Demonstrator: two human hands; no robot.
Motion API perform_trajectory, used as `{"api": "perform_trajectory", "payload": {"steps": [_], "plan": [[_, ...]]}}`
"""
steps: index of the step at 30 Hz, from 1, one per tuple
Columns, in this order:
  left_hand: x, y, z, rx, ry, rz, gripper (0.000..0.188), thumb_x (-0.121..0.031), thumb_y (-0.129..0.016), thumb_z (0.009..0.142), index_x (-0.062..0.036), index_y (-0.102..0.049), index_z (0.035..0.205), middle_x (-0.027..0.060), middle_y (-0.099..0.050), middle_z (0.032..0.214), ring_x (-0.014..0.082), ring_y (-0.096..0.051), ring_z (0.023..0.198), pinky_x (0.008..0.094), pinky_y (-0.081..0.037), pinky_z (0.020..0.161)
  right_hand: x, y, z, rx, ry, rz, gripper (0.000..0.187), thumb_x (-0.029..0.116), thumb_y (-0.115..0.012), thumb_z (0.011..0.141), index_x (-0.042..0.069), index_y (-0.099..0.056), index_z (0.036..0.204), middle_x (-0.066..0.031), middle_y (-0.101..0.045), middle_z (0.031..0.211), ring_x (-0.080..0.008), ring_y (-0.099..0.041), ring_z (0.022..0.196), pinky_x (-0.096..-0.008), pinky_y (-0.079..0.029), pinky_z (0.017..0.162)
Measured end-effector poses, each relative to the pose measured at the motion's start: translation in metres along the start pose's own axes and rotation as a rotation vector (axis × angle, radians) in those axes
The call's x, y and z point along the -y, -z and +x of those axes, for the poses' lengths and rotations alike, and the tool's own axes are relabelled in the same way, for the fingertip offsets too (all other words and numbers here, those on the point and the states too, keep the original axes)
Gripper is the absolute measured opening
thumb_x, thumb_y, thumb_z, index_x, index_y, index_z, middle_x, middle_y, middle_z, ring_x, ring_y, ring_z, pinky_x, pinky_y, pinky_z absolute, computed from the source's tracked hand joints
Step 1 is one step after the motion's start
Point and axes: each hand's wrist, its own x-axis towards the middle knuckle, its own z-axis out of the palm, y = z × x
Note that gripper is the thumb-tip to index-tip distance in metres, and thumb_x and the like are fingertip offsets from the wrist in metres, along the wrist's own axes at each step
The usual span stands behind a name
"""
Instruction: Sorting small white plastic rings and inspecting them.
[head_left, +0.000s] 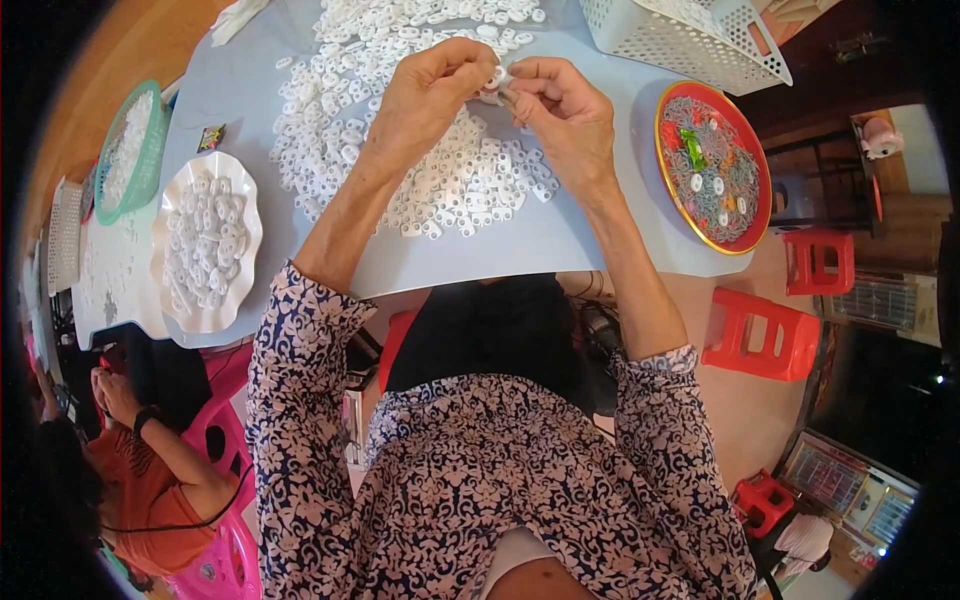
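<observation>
In the head view, looking down, worked with both bare hands above a pale blue table [500,255], over a heap of white pieces [450,180]. With the left hand [430,95], pinched a small white oval piece [499,76] narrowly between thumb and forefinger. With the right hand [570,110], held thumb and forefinger just beside it; could not tell whether closed on its edge or on something hidden there. Found the piece between both sets of fingertips, raised above the heap. Judged it light and stiff, probably plastic, smooth enough to slip, not obviously fragile. Thought it best held by opposite outer edges, leaving the middle clear.

To the left, noticed a white scalloped dish [215,318] of similar pieces and, beyond, a green basket [155,150]. To the right, saw a red bowl [745,232] of grey parts [740,170] and, farther up, a white perforated basket [650,40]. At lower left, made out a person in orange [150,500].
</observation>
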Motion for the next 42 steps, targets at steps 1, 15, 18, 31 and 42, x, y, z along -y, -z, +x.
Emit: {"api": "perform_trajectory", "payload": {"steps": [1, 15, 18, 31, 42], "plan": [[0.0008, 0.0008, 0.0003, -0.001, 0.000, 0.001, 0.018, -0.015, -0.058, 0.088, -0.0005, -0.064, 0.098, 0.0006, -0.061, 0.085, 0.0096, -0.054, 0.079, 0.0241, -0.043, 0.076, 0.0000, -0.0012, 0.0003, -0.002, 0.011, -0.003, 0.024, 0.002, -0.064, 0.084, -0.001, -0.058, 0.106, -0.0032, -0.064, 0.084, -0.0067, -0.056, 0.070, -0.0199, -0.047, 0.063], [-0.0014, 0.0006, 0.0012, 0.064, -0.033, 0.167, 0.019, -0.013, -0.056, 0.091, 0.0014, -0.063, 0.100, 0.0001, -0.061, 0.086, 0.0069, -0.054, 0.083, 0.0220, -0.043, 0.077, 0.0026, -0.0040, -0.0012, -0.056, 0.027, -0.035, 0.025, 0.000, -0.062, 0.082, -0.001, -0.060, 0.108, -0.0037, -0.063, 0.085, -0.0067, -0.058, 0.070, -0.0200, -0.048, 0.064], [-0.0012, -0.0029, 0.0005, -0.011, -0.127, 0.156, 0.019, -0.018, -0.054, 0.091, -0.0018, -0.064, 0.093, -0.0017, -0.059, 0.075, 0.0056, -0.051, 0.071, 0.0205, -0.040, 0.065, -0.0012, -0.0035, 0.0017, -0.067, 0.043, 0.000, 0.024, 0.001, -0.062, 0.084, -0.001, -0.060, 0.108, -0.0041, -0.063, 0.086, -0.0073, -0.058, 0.070, -0.0204, -0.049, 0.064], [-0.0005, -0.0012, -0.0021, 0.088, -0.081, 0.264, 0.025, -0.021, -0.044, 0.094, -0.0024, -0.059, 0.088, -0.0006, -0.053, 0.066, 0.0078, -0.044, 0.059, 0.0238, -0.037, 0.054, 0.0015, -0.0036, -0.0002, -0.048, 0.042, 0.021, 0.024, 0.001, -0.060, 0.085, -0.001, -0.058, 0.109, -0.0059, -0.065, 0.086, -0.0088, -0.061, 0.072, -0.0212, -0.050, 0.066], [-0.0049, -0.0023, -0.0034, 0.111, -0.142, 0.508, 0.026, -0.021, -0.045, 0.094, -0.0017, -0.051, 0.079, 0.0015, -0.049, 0.063, 0.0107, -0.042, 0.058, 0.0274, -0.038, 0.053, -0.0042, -0.0033, -0.0010, -0.060, 0.026, 0.008, 0.025, -0.002, -0.059, 0.084, -0.002, -0.058, 0.109, -0.0070, -0.065, 0.085, -0.0099, -0.062, 0.071, -0.0212, -0.051, 0.063]]}}
